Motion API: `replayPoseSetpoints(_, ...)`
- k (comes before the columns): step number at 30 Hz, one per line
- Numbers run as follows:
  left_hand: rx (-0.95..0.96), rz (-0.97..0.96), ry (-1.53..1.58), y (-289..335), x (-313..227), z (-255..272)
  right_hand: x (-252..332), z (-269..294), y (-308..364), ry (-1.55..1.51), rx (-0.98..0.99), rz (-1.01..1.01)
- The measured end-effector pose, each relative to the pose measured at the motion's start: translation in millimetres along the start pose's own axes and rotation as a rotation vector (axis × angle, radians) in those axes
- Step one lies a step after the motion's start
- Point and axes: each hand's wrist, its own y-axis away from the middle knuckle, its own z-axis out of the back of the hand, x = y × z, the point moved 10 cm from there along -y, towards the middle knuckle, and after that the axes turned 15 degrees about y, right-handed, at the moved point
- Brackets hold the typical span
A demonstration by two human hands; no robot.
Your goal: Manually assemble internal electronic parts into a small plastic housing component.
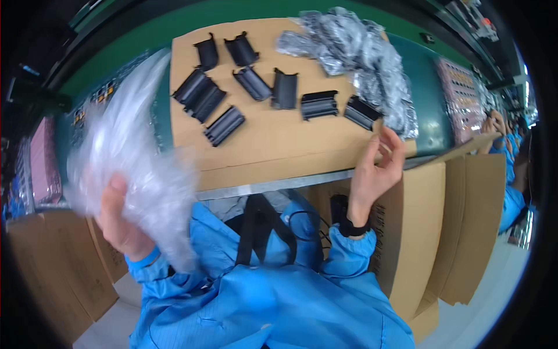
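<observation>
Blurred by motion, a bunch of clear plastic wrap point(133, 145) is gripped in my left hand point(120, 218), left of the cardboard sheet. My right hand point(381, 168) is over the sheet's right front edge, its fingers curled into a pinch. A small tan bit shows at the fingertips; I cannot make out what it is. Just beyond those fingertips lies a ribbed black plastic part point(361, 113). Several more curved black plastic parts, such as one upright piece point(285, 89) and one near the left point(225, 125), lie spread over the cardboard sheet point(273, 145).
Crumpled clear plastic bags point(372, 58) are heaped at the sheet's far right. Open cardboard boxes stand below the bench edge at right point(418, 232) and left point(58, 267). Bubble-wrapped trays point(462, 96) stand farther right. Another person's blue sleeve point(511, 203) shows at the far right.
</observation>
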Motion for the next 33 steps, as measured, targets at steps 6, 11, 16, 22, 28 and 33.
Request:
replayPoseSetpoints(6, -0.194, -0.269, -0.364, 18.3, -97.8, 205.6, 43.3, -51.3, -3.3, 0.418, 0.264, 0.383)
replayPoseSetpoints(11, -0.720, -0.571, -0.804, 60.1, -112.6, 355.7, 14.6, -40.5, -9.6, 0.714, 0.223, 0.582)
replayPoseSetpoints(16, -0.713, -0.329, -0.704, 53.8, -16.4, 407.3, -5.3, -68.9, -15.2, 0.699, 0.262, 0.600)
replayPoseSetpoints(22, -0.636, 0.211, -0.887, 35.6, 28.3, 454.9, 20.9, -48.6, -30.6, 0.730, 0.230, 0.485)
replayPoseSetpoints(28, -0.023, 0.243, -1.208, -8.2, -102.5, 230.6, 122.6, -23.9, -19.5, 0.129, 0.387, 0.332)
replayPoseSetpoints(33, 0.214, -0.144, -1.149, -89.6, -115.7, 117.5, 272.8, -1.7, 23.2, -1.313, 1.204, 0.456)
